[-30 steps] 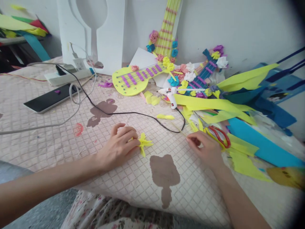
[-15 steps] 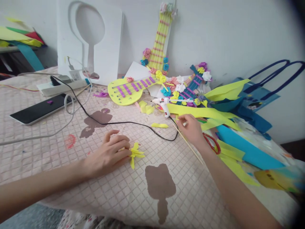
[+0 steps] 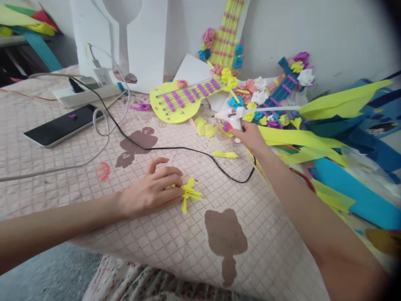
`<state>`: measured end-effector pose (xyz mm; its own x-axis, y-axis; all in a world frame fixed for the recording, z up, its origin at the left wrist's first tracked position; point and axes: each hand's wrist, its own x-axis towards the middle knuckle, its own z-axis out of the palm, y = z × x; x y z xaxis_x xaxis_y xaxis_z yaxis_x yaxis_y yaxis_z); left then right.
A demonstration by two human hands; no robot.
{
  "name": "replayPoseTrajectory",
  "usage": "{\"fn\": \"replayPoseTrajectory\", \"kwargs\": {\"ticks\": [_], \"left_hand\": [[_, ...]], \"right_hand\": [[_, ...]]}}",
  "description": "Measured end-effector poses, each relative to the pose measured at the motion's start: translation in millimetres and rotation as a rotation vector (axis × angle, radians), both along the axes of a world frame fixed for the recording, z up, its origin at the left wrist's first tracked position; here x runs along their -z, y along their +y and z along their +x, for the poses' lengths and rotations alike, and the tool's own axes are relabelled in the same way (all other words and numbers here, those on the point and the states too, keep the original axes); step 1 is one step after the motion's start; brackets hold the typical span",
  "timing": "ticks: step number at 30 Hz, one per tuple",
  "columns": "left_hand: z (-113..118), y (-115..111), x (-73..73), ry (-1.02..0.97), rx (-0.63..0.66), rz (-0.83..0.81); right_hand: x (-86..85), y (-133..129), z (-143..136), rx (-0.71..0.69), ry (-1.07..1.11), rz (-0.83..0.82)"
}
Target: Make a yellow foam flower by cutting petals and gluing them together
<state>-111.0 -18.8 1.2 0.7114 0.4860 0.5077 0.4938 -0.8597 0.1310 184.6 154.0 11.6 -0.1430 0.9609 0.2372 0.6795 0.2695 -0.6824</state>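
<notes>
My left hand (image 3: 156,188) rests on the quilted cloth, its fingertips pressed on a yellow crepe paper piece (image 3: 189,194) with several narrow petals. Farther back on the right, my right hand (image 3: 254,138) has its fingers round the handle of a white glue gun (image 3: 236,121). The gun's nozzle points left, and a long glue stick runs out of its back to the right. Just left of the gun lie yellow paper scraps (image 3: 205,127). A single yellow strip (image 3: 225,154) lies between my two hands.
Behind stand a yellow paper guitar (image 3: 177,102), a taller yellow one (image 3: 227,37) and a blue one (image 3: 278,94) with paper flowers. A black cable (image 3: 169,148) crosses the cloth. Left are a phone (image 3: 64,125) and a power strip (image 3: 86,94); right, blue paper (image 3: 354,192).
My right hand has moved back to the glue gun and closed on its handle. My left hand stays on the yellow paper piece. The camera view has shifted.
</notes>
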Motion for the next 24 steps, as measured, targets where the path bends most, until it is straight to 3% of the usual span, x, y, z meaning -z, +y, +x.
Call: {"fn": "replayPoseTrajectory", "kwargs": {"ticks": [3,5,8,11,18,24], "left_hand": [[-0.2,0.6,-0.3,-0.005,-0.001,-0.007],[-0.7,0.7,-0.3,-0.002,-0.008,-0.02],[-1.5,1.3,0.1,-0.003,-0.017,-0.043],[-1.8,2.7,0.3,-0.007,-0.009,-0.053],[-1.6,4.1,-1.3,-0.008,-0.033,-0.073],[-1.7,3.4,-3.3,0.001,-0.036,-0.073]], "right_hand": [[-12.4,-25.7,1.5,-0.118,0.293,-0.008],[-22.9,-47.4,3.7,-0.169,0.342,-0.046],[-36.9,-78.6,10.9,-0.193,0.18,-0.123],[-46.0,-100.3,19.0,-0.336,0.05,-0.188],[-57.5,-113.5,9.2,-0.834,-0.212,-0.309],[-51.3,-113.6,-4.7,-0.872,-0.217,-0.297]]}}
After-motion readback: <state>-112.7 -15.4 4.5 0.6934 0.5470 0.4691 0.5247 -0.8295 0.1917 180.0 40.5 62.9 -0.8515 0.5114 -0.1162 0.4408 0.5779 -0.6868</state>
